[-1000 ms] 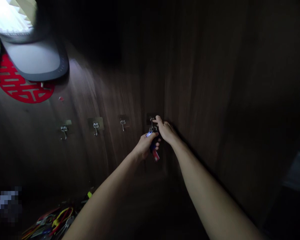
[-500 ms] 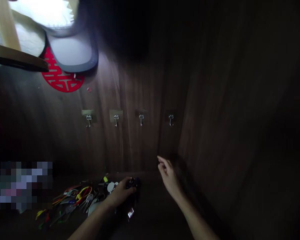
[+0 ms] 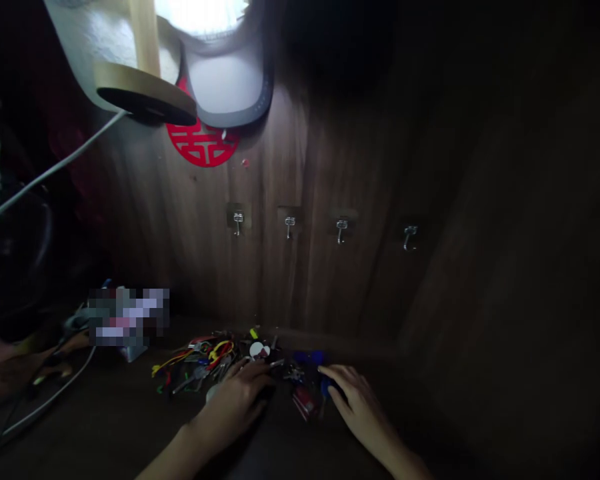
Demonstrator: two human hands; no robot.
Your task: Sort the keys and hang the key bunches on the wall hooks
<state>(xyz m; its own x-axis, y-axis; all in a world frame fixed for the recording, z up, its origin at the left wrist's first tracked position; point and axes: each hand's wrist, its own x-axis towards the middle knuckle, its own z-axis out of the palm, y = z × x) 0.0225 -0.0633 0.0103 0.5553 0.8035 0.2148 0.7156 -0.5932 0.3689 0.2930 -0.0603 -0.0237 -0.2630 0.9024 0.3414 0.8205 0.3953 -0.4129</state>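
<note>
On the dark wooden surface lies a pile of keys and key rings [image 3: 200,373] with yellow, red and green straps. My left hand [image 3: 243,393] rests at the pile's right edge, palm down, fingers loosely spread beside a white disc [image 3: 259,350]. What lies under its fingertips is hidden. To the right, a small group holds a dark blue piece [image 3: 309,357], some loose keys [image 3: 294,375] and a dark red, shiny-edged item [image 3: 305,399]. My right hand [image 3: 353,393] borders this group, thumb and fingers apart around a small blue piece [image 3: 325,387].
Several metal hooks [image 3: 290,223] are stuck in a row on the wooden back panel. Above them are a red cut-out ornament [image 3: 205,147], a grey-white cap [image 3: 225,87] and a lit lamp with a round base [image 3: 145,93]. A white cable [image 3: 55,177] runs along the left.
My right hand has come down from the panel to the small group of keys. My left hand has drawn back left, uncovering those things. The view has shifted left.
</note>
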